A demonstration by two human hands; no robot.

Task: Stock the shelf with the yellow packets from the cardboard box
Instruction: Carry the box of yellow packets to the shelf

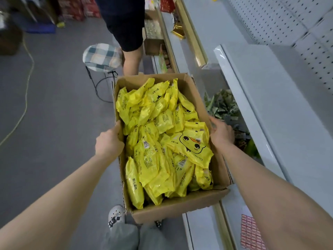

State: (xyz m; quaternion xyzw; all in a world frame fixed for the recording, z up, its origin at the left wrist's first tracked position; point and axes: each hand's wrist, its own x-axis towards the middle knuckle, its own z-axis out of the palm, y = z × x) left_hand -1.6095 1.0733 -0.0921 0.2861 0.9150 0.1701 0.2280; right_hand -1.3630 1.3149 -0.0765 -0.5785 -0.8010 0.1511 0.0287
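An open cardboard box (178, 204) sits in front of me, heaped with several yellow packets (162, 141); one on top shows a cartoon duck face (191, 143). My left hand (110, 141) grips the box's left wall, thumb over the rim. On the opposite side my right hand (221, 134) holds the right wall, with the fingers hidden behind the cardboard. The white shelf (281, 123) with a pegboard back runs along the right side, its upper board bare.
Another person's leg (131, 60) stands just beyond the box's far end. A checked stool (102, 57) is at the far left of the box. Green packets (223, 107) lie on the lower shelf; gold items (178, 30) farther back. A yellow cable (27, 87) crosses the grey floor.
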